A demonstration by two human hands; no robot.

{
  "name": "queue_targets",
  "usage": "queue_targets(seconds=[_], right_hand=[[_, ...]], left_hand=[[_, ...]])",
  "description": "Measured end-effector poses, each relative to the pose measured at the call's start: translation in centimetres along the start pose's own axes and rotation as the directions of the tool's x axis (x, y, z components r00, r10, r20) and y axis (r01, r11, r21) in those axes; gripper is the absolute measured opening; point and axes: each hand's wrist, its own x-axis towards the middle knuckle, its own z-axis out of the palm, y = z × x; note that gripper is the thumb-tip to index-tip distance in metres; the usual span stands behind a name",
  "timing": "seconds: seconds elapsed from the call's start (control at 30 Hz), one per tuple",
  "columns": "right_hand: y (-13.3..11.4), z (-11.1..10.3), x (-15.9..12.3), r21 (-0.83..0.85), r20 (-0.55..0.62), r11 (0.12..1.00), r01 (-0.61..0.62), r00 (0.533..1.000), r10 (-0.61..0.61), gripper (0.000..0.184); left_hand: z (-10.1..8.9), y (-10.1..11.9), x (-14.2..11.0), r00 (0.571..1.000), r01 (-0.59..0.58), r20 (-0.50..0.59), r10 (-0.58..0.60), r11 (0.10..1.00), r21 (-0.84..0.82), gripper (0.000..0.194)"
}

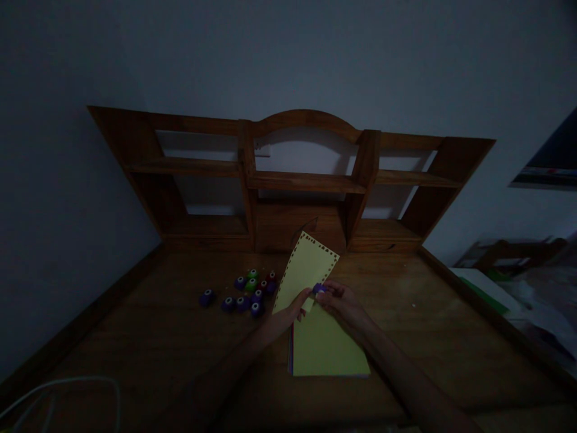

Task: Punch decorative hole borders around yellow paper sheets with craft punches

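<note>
A yellow paper sheet (303, 267) with small cut-outs along its left, top and right edges is held up at a tilt. My left hand (291, 311) is closed on its lower part, thumb on top. In my right hand (345, 304) is a small purple craft punch (320, 288), set at the sheet's right edge; whether the edge is inside its slot cannot be made out. Below both hands lies a stack of coloured paper (331, 349), yellow on top. Left of the sheet stand several craft punches (242, 302), purple, green and red.
The wooden desk (396, 337) has a low raised rim along its sides. A wooden shelf unit (306, 180) stands at the back against the wall. A white cable (90, 379) curls at the lower left. Beyond the right rim are a chair (518, 249) and other items.
</note>
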Motion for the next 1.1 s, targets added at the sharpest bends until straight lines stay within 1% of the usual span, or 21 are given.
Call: queue_targets(seconds=[0.1,0.17,0.23,0.37,0.5,0.7,0.83,0.87,0.93,1.0,1.03,1.1], right_hand=[[0.1,-0.1,-0.1,-0.005,0.017,1.0,0.027,0.999,-0.027,0.032],[0.2,-0.1,-0.2,-0.017,0.025,0.999,0.034,0.999,-0.034,0.032],[0.2,-0.1,-0.2,-0.026,0.025,0.999,0.027,0.999,-0.026,0.031],[-0.1,0.1,-0.5,-0.01,0.005,1.0,0.023,1.0,-0.023,0.03],[-0.6,0.3,-0.7,-0.005,0.002,1.0,0.009,1.0,-0.009,0.03],[-0.5,0.0,-0.7,-0.019,0.02,1.0,0.009,1.0,-0.009,0.03],[-0.4,0.0,-0.5,-0.014,0.02,1.0,-0.003,1.0,0.003,0.03],[-0.4,0.0,-0.5,-0.011,0.013,1.0,-0.003,1.0,0.004,0.03],[-0.4,0.1,-0.5,-0.013,0.0,1.0,-0.003,1.0,0.003,0.031],[-0.6,0.2,-0.5,-0.022,-0.012,1.0,-0.007,1.0,0.007,0.031],[-0.7,0.3,-0.6,-0.024,-0.013,1.0,-0.008,1.0,0.007,0.031],[-1.0,0.6,-0.8,-0.019,-0.01,1.0,-0.002,1.0,0.002,0.031]], left_hand=[[0.0,0.0,0.1,0.982,0.17,0.075,-0.171,0.985,0.02,0.042],[-0.1,0.1,0.1,0.97,0.212,0.115,-0.215,0.976,0.042,0.045],[-0.1,0.1,0.0,0.964,0.229,0.127,-0.235,0.972,0.059,0.047],[-0.2,-0.6,0.0,0.968,0.219,0.108,-0.227,0.972,0.087,0.049],[-0.2,-1.2,0.1,0.957,0.238,0.143,-0.254,0.964,0.118,0.051],[0.1,-0.8,0.0,0.969,0.207,0.121,-0.215,0.976,0.069,0.047],[-0.1,-1.6,0.0,0.98,0.165,0.099,-0.172,0.983,0.08,0.045],[0.0,-1.9,0.1,0.987,0.132,0.076,-0.138,0.988,0.085,0.044],[0.1,-2.7,0.4,0.999,0.015,0.037,-0.018,0.997,0.071,0.041],[0.3,-3.4,0.7,0.995,-0.099,0.025,0.098,0.994,0.046,0.036],[0.4,-3.7,0.8,0.991,-0.131,0.028,0.13,0.991,0.037,0.034],[0.6,-4.0,1.0,0.991,-0.13,0.045,0.129,0.991,0.026,0.033]])
